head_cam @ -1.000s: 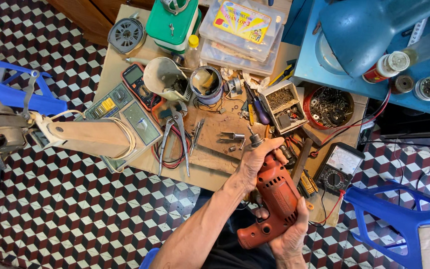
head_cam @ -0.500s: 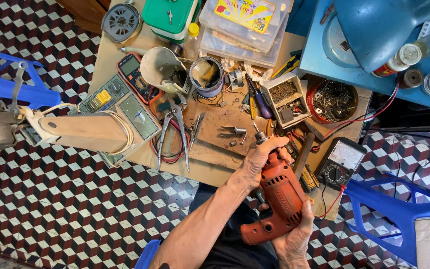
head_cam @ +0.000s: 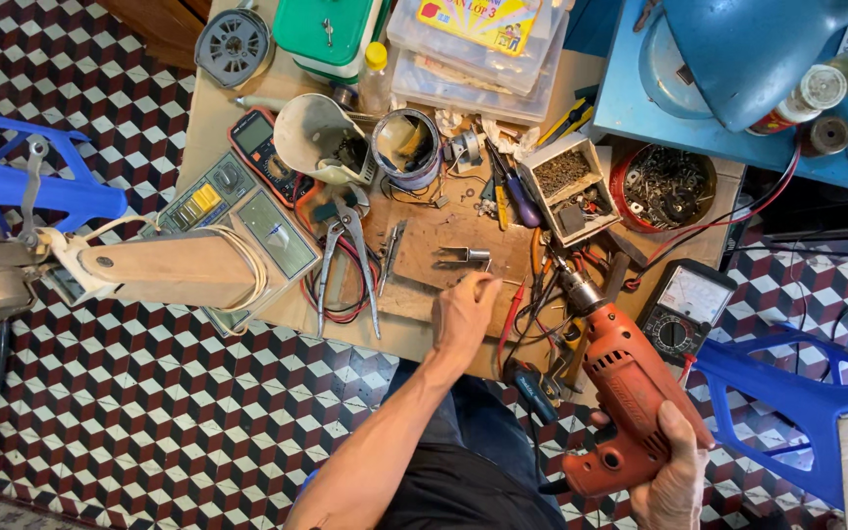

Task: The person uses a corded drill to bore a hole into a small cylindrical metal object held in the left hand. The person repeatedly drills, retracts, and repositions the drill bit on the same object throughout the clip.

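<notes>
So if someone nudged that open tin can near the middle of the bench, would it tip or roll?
The tin can stands upright on a flat base, so it would probably slide rather than roll. It looks light and taller than wide, so a hard push might tip it into the cream funnel beside it.

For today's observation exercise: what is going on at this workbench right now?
A person sits at a cluttered wooden table. The right hand grips an orange electric drill by its handle, chuck aimed at the bench. The left hand reaches onto the wooden board, fingertips near a small metal part. Pliers lie alongside.
</notes>
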